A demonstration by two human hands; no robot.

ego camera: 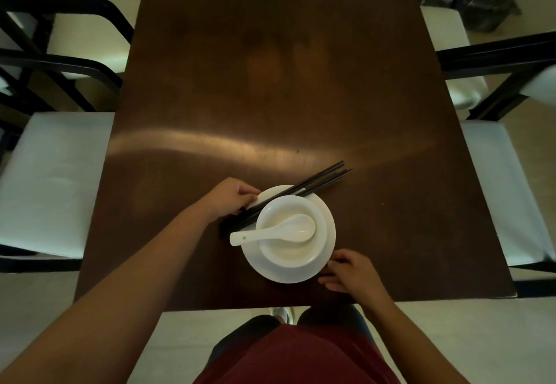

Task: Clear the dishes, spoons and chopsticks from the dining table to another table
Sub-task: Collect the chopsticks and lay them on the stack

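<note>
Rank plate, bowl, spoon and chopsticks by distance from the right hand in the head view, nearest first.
1. plate: rim at the right hand's fingertips.
2. bowl: on the plate, middle.
3. spoon: in the bowl, handle out left.
4. chopsticks: across the plate's far rim, by the left hand.
</note>
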